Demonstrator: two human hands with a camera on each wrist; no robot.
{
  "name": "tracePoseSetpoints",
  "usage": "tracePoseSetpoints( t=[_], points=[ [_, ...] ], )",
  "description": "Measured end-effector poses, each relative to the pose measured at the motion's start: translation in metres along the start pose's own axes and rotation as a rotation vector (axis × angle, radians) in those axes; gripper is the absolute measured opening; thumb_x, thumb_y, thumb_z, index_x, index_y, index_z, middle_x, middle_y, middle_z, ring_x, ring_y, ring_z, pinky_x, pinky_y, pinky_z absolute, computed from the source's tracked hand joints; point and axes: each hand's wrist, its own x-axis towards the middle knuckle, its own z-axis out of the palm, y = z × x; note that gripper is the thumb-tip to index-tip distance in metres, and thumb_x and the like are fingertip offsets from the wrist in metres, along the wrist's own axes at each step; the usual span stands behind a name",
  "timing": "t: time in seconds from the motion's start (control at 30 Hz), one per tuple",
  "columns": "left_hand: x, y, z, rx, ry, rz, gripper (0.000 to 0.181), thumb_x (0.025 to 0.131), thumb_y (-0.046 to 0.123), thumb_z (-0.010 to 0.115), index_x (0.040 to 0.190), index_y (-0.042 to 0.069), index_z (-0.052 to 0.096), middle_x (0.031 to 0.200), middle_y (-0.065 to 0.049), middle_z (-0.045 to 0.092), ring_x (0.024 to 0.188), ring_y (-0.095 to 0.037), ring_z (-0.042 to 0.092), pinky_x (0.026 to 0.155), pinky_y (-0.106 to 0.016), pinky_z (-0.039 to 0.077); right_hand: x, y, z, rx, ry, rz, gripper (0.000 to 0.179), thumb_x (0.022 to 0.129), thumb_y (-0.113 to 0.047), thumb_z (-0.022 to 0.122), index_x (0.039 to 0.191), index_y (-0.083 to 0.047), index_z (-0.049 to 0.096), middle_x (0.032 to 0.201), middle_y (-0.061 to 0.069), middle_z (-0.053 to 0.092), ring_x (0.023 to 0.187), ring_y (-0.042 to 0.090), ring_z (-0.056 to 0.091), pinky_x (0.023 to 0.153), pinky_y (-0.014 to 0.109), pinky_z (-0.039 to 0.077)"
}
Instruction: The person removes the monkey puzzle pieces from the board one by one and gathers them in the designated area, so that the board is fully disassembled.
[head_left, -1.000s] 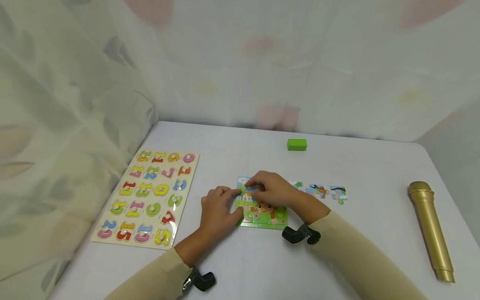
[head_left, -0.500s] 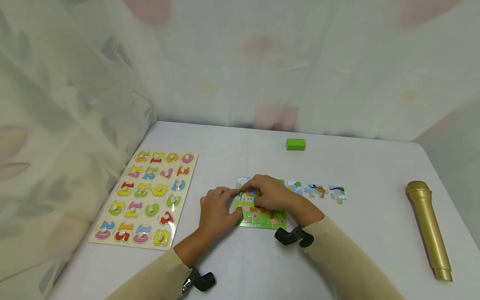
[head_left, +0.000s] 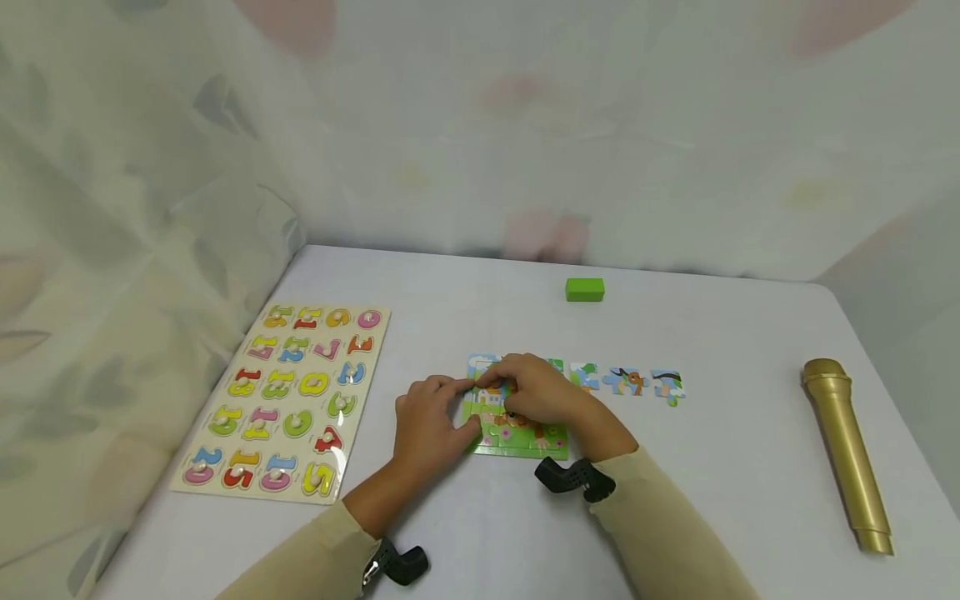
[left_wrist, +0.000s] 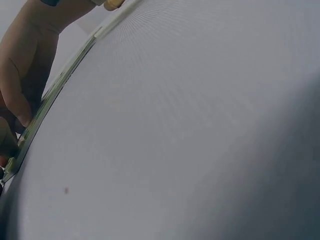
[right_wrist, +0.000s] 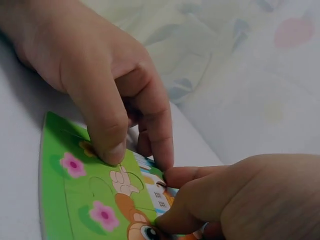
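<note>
A small jigsaw puzzle in a green-edged frame point(head_left: 525, 451) lies mid-table, showing a brown animal, flowers and a house. My left hand point(head_left: 430, 427) holds its left side, thumb and forefinger bent down onto the board. In the right wrist view, that thumb point(right_wrist: 111, 145) presses beside a pink flower. Over the upper part of the puzzle, my right hand point(head_left: 546, 393) has thumb and forefinger on a puzzle piece with a house point(right_wrist: 159, 196). The right hand covers part of the picture. The left wrist view shows the frame edge-on, with the right hand point(left_wrist: 27, 55) above it.
Several loose puzzle pieces point(head_left: 627, 382) lie in a row right of the frame. At left is a wooden number board point(head_left: 288, 400) with knobbed numbers. A green block point(head_left: 585, 290) sits at the back, and a gold tube point(head_left: 847, 458) lies far right.
My right hand has shifted slightly down and its forefinger has moved left, towards the left forefinger, uncovering more of the house. The left hand stays on the frame. The whole view drifts slightly left.
</note>
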Motion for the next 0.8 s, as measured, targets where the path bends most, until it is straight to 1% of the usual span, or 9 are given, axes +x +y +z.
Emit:
tracePoseSetpoints(
  t=[0.07, 0.17, 0.33, 0.53, 0.67, 0.8],
  points=[
    [-0.0005, 0.0006, -0.0011, -0.001, -0.005, -0.005, 0.047, 0.085, 0.033, 0.081, 0.129, 0.019, 0.078, 0.119, -0.001, 0.067, 0.111, -0.028, 0.059, 0.089, -0.051, 0.038, 0.0000, -0.0005, 0.0004, 0.011, -0.001, 0.016, 0.051, 0.086, 0.010, 0.066, 0.127, -0.017, 0.078, 0.123, -0.003, 0.071, 0.099, 0.018, 0.058, 0.087, 0.035, 0.049],
    [-0.0010, 0.0011, -0.0026, 0.002, -0.010, -0.011, 0.047, 0.085, 0.034, 0.081, 0.129, 0.019, 0.077, 0.120, -0.002, 0.067, 0.111, -0.028, 0.058, 0.088, -0.050, 0.038, 0.0005, 0.0004, 0.0013, 0.023, 0.002, 0.020, 0.051, 0.086, 0.010, 0.066, 0.127, -0.017, 0.078, 0.121, -0.003, 0.071, 0.097, 0.017, 0.057, 0.085, 0.035, 0.049],
    [-0.0010, 0.0009, -0.0036, 0.000, -0.015, -0.022, 0.047, 0.085, 0.034, 0.081, 0.130, 0.019, 0.077, 0.119, -0.001, 0.067, 0.112, -0.028, 0.058, 0.089, -0.050, 0.038, 0.0006, 0.0004, 0.0030, 0.044, 0.018, 0.017, 0.050, 0.086, 0.011, 0.067, 0.127, -0.015, 0.077, 0.119, -0.003, 0.071, 0.103, 0.017, 0.060, 0.091, 0.036, 0.049],
    [-0.0011, 0.0009, -0.0036, -0.011, -0.010, -0.024, 0.049, 0.084, 0.034, 0.083, 0.130, 0.017, 0.077, 0.120, -0.002, 0.067, 0.114, -0.029, 0.058, 0.091, -0.051, 0.038, -0.0003, 0.0003, 0.0033, 0.086, 0.029, 0.042, 0.048, 0.086, 0.007, 0.067, 0.128, -0.016, 0.077, 0.117, -0.001, 0.070, 0.094, 0.018, 0.056, 0.082, 0.035, 0.049],
    [-0.0005, 0.0008, -0.0035, -0.010, -0.009, -0.016, 0.050, 0.083, 0.035, 0.083, 0.130, 0.018, 0.077, 0.119, -0.002, 0.068, 0.113, -0.029, 0.059, 0.090, -0.051, 0.038, -0.0009, 0.0000, 0.0031, 0.110, 0.032, 0.040, 0.038, 0.092, -0.002, 0.071, 0.127, -0.016, 0.076, 0.115, -0.001, 0.069, 0.091, 0.018, 0.057, 0.081, 0.035, 0.049],
    [0.0001, 0.0008, -0.0035, -0.006, -0.012, -0.008, 0.050, 0.084, 0.035, 0.083, 0.130, 0.018, 0.077, 0.119, -0.002, 0.068, 0.113, -0.030, 0.059, 0.090, -0.051, 0.039, -0.0006, 0.0007, 0.0031, 0.112, 0.036, 0.056, 0.025, 0.099, -0.013, 0.073, 0.123, -0.020, 0.076, 0.109, -0.004, 0.069, 0.091, 0.016, 0.059, 0.084, 0.036, 0.050]
  ],
)
